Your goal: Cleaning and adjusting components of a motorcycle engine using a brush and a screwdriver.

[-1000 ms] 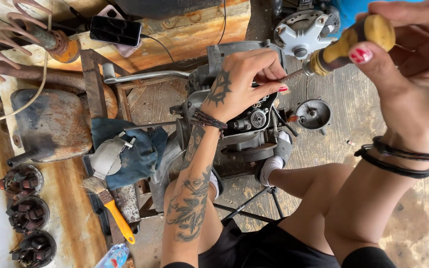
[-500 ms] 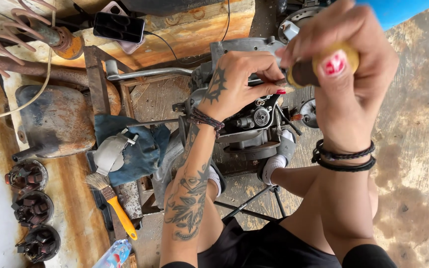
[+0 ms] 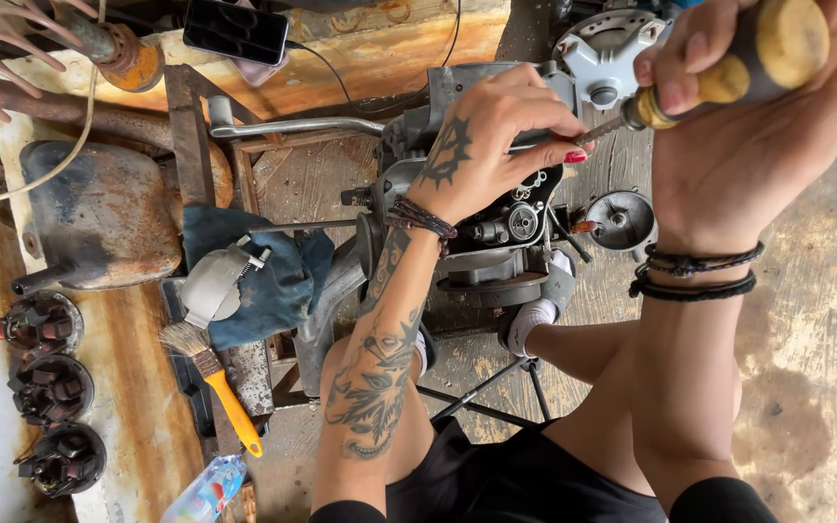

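Holding a screwdriver (image 3: pixel 728 73) in my right hand (image 3: pixel 748 126), fist closed round its yellow-and-black handle, shaft angled down-left toward the engine (image 3: pixel 496 232). My left hand (image 3: pixel 491 136) rests on top of the engine, fingers curled, fingertips pinched at the shaft's tip near the black cover; can't tell what the tip sits on, fingers hide it. Engine sits on a rusty metal stand (image 3: pixel 186 126) between my knees, over worn wooden flooring. A round grey cup-shaped part (image 3: pixel 622 218) sits just right of the engine, a pale round housing (image 3: pixel 607 48) above it. Left of the engine: blue rag (image 3: pixel 273 281) with a grey curved part (image 3: pixel 210 286) on it, yellow-handled brush (image 3: pixel 210 373) below that. Far left, three dark round wound parts (image 3: pixel 46 387) in a column. Rusty tank (image 3: pixel 99 213) above them, phone (image 3: pixel 234 29) at the top edge.
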